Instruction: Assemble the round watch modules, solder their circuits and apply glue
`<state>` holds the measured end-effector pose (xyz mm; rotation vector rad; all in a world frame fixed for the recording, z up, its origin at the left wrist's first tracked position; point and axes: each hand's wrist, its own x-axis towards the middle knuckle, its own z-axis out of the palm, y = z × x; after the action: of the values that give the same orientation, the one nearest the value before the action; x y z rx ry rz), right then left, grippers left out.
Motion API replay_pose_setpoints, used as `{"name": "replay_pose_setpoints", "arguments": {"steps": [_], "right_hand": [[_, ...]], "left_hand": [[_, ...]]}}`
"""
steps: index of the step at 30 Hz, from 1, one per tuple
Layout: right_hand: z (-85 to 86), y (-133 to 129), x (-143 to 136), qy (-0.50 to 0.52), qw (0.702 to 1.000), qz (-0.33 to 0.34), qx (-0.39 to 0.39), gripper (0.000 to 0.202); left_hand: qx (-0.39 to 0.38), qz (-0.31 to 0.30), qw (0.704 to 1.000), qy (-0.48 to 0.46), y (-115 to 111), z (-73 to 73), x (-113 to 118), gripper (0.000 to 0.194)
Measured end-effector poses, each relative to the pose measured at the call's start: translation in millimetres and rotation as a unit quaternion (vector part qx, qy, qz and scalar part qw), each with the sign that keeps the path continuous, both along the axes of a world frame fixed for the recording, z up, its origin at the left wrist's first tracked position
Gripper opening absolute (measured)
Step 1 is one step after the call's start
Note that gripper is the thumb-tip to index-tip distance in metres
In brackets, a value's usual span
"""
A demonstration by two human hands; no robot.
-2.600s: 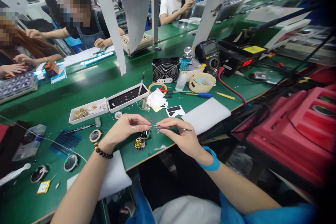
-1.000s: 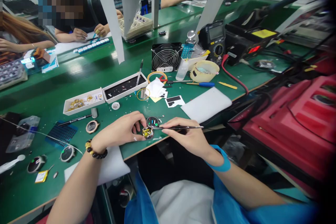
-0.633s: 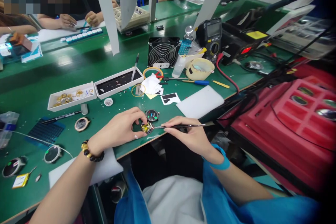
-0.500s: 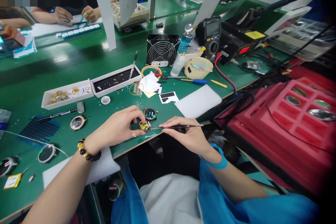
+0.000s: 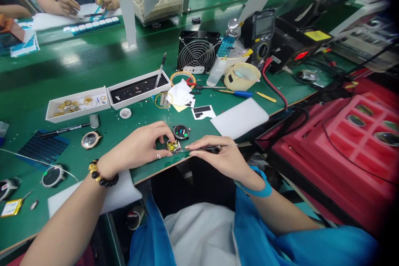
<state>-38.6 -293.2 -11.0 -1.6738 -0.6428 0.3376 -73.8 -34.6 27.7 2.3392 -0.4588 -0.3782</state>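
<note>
My left hand [image 5: 152, 141] pinches an opened smartwatch body [image 5: 173, 146] between thumb and fingers near the table's front edge; yellow and metallic parts show inside it. In my right hand [image 5: 215, 151] is a pair of slim metal tweezers [image 5: 205, 148], held like a pen. Their tip reaches the right side of the watch body; whether it touches a part inside is too small to tell. Just behind lies a round watch screen [image 5: 181, 131], dark with coloured marks and a green dot, touching or very close to the body.
Two white trays [image 5: 124, 103] with small parts stand beyond my left hand. A white foam sheet [image 5: 239, 118] lies to the right, before a screwdriver [image 5: 240, 93], fan [image 5: 198, 52] and multimeter [image 5: 262, 37]. Red foam trays [image 5: 343, 133] sit far right. Other watches [image 5: 91, 140] lie left.
The camera view has shifted slightly. The tweezers now lie a little flatter, with their tip still at the watch body. My left hand keeps its hold.
</note>
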Motion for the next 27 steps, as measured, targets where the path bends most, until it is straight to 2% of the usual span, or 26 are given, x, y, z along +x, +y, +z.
{"name": "replay_pose_setpoints", "arguments": {"steps": [7, 19, 27], "right_hand": [[4.1, 0, 3, 0.022, 0.999, 0.002, -0.034, 0.007], [4.8, 0, 7, 0.044, 0.998, 0.011, -0.043, 0.007], [13.7, 3, 16, 0.069, 0.994, 0.052, -0.062, 0.008]], "left_hand": [[-0.003, -0.004, 1.000, -0.002, 0, 0.3, 1, 0.025], [-0.003, -0.005, 1.000, -0.005, 0, -0.2, 1, 0.024], [-0.004, -0.008, 1.000, -0.002, 0, -0.7, 2, 0.024]]}}
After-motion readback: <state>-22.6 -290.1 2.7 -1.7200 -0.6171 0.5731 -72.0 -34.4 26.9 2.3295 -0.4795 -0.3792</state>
